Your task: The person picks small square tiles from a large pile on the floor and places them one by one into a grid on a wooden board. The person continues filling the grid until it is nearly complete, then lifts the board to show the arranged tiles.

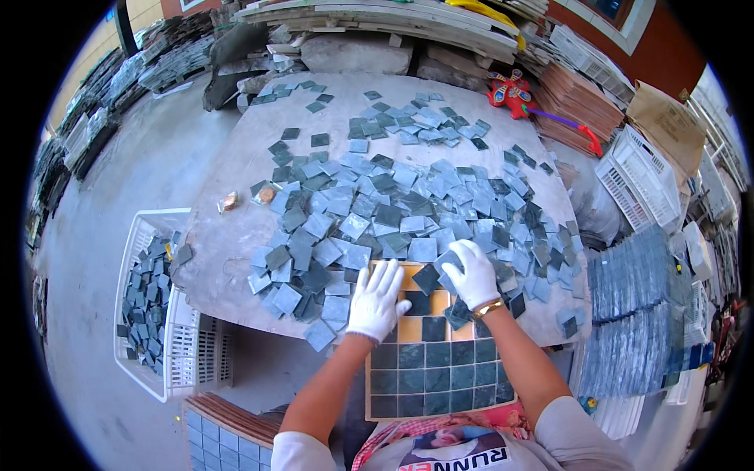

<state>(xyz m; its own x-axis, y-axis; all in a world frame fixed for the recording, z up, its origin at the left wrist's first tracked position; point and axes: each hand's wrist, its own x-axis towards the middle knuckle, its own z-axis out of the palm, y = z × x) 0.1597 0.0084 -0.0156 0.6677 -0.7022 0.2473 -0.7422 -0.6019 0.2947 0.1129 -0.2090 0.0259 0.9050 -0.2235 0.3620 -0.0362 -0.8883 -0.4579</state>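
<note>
A yellow-orange gridded tray (409, 330) lies at the near edge of the table, its nearer rows filled with square dark green-grey stone tiles (437, 379). Farther up the tray, some cells hold tiles and others show bare orange. My left hand (377, 304), in a white glove, rests flat along the tray's left side with fingers stretched out and apart. At the upper right of the tray, my white-gloved right hand (473, 276) has its fingers bent around a grey stone tile (449, 263). A loose dark tile (426, 279) sits tilted beside it.
Loose tiles (385, 184) are heaped over the pale table (220, 267). A white plastic crate (126, 314) of tiles stands at the left. Stacked tile sheets (632, 290) and another crate (640, 180) are at the right. A red toy (512, 94) lies at the table's far right.
</note>
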